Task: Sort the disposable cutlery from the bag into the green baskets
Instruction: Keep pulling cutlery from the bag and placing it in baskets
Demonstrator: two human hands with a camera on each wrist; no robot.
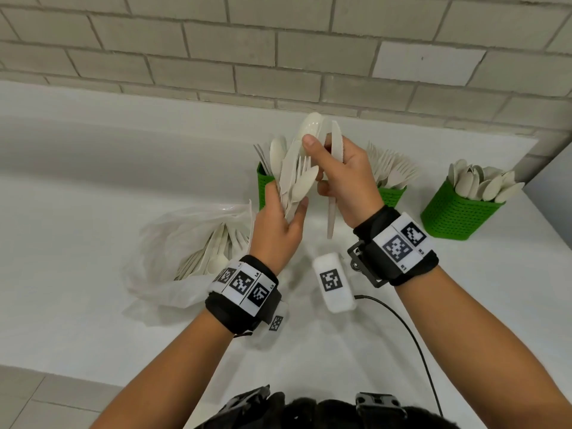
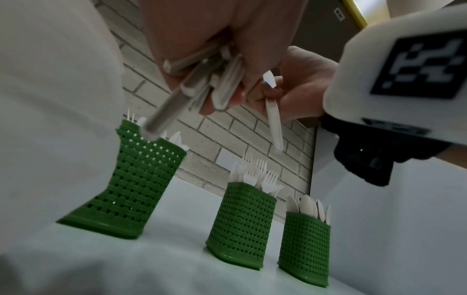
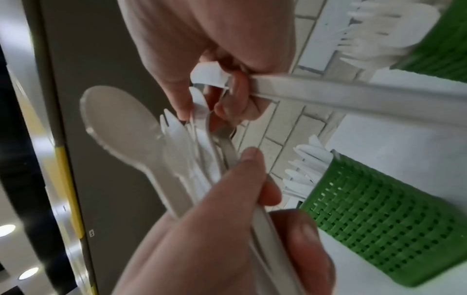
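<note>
Three green baskets are counted on the white desk (image 1: 77, 187): the knife basket (image 1: 264, 184) just behind the left hand, the fork basket (image 1: 392, 195) to its right, the spoon basket (image 1: 458, 213) furthest right. One clear plastic bag (image 1: 185, 252), with off-white cutlery still inside, lies left of the knife basket and nearer the person. A mixed bundle (image 1: 295, 178) of off-white knives, forks and spoons is gripped in the left hand (image 1: 277, 227). One serrated knife (image 1: 335, 168) is held in the right hand (image 1: 346, 181), whose thumb and forefinger pinch a spoon (image 1: 311, 126) at the bundle's top.
</note>
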